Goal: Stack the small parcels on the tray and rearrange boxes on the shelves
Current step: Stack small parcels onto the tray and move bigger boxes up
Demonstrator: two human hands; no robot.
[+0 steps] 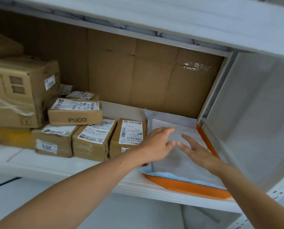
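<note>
On a white shelf backed with flattened cardboard, a large taped carton is sitting at the far left on top of a yellow parcel. Just beside it, a small PUCO box is resting across the tops of a front row of three labelled small boxes: the left box, the middle box and the right box, which is standing right next to the tray's left edge.

The person's left hand is reaching in past the right box, palm down, fingers straight and close together, lying flat on a grey soft parcel and gripping nothing. The right hand is lying on the same parcel just to the right, palm down, fingers straight and slightly spread, likewise holding nothing. The fingertips of the two hands are nearly meeting over the middle of the parcel. Both hands are blurred, so whether they are pressing down or only touching cannot be told.

The grey soft parcel is lying in the orange tray, on top of a pale blue padded parcel whose ragged edge is showing along the tray's near rim. The tray is sitting at the right end of the shelf, close to the white side wall.
</note>
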